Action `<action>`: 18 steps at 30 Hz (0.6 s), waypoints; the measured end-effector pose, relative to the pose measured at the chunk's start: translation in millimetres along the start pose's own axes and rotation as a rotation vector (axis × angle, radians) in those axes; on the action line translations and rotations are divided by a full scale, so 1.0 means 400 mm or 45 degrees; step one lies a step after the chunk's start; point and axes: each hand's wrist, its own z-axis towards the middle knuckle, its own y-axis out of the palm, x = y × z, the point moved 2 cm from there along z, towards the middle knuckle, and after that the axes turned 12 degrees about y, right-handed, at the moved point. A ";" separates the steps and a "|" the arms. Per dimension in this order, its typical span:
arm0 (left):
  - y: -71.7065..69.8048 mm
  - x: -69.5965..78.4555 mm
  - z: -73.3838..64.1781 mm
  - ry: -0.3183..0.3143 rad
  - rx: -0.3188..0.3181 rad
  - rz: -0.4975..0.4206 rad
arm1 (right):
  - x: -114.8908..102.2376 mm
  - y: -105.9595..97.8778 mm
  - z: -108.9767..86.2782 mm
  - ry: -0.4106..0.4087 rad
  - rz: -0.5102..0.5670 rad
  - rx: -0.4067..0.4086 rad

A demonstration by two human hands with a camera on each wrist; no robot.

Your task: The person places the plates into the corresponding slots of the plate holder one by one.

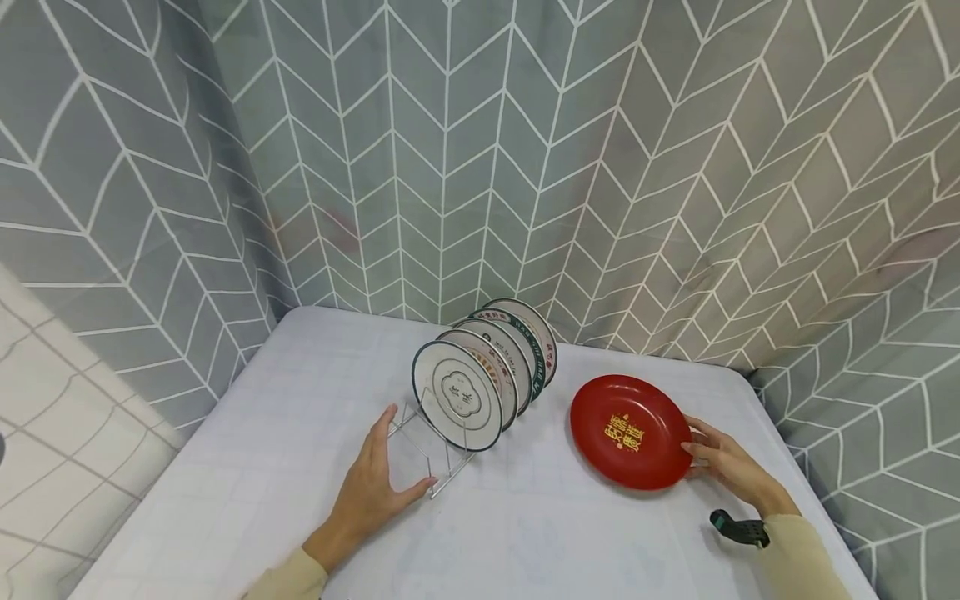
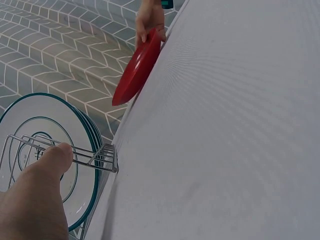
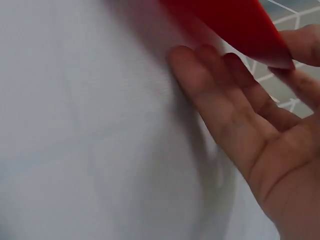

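Note:
My left hand [image 1: 375, 492] holds the near end of a wire dish rack [image 1: 450, 478], thumb and forefinger spread across its width. In the left wrist view the thumb [image 2: 55, 160] lies against the rack's wire. Several round plates stand on edge in the rack; the front plate [image 1: 457, 396] is white with a dark rim and a printed centre. To the right, my right hand [image 1: 731, 467] pinches the rim of a red plate [image 1: 630, 432] with gold characters. The right wrist view shows the thumb above the rim and fingers underneath. The red plate appears tilted and raised off the table.
A white cloth covers the table [image 1: 540, 533]. Grey curtains [image 1: 465, 167] with white chevron lines hang behind it and at both sides. A dark band [image 1: 741, 528] is on the right wrist. Pale tiled flooring [image 1: 60, 433] shows at the left.

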 end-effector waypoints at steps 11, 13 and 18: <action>0.002 -0.001 -0.002 0.009 0.013 -0.001 | -0.021 -0.013 -0.024 -0.079 0.533 -0.485; 0.001 0.000 -0.001 0.001 0.001 0.001 | -0.037 -0.016 -0.033 -0.112 0.519 -0.479; -0.002 0.003 -0.001 -0.026 -0.023 0.012 | -0.076 -0.024 -0.054 -0.180 0.440 -0.451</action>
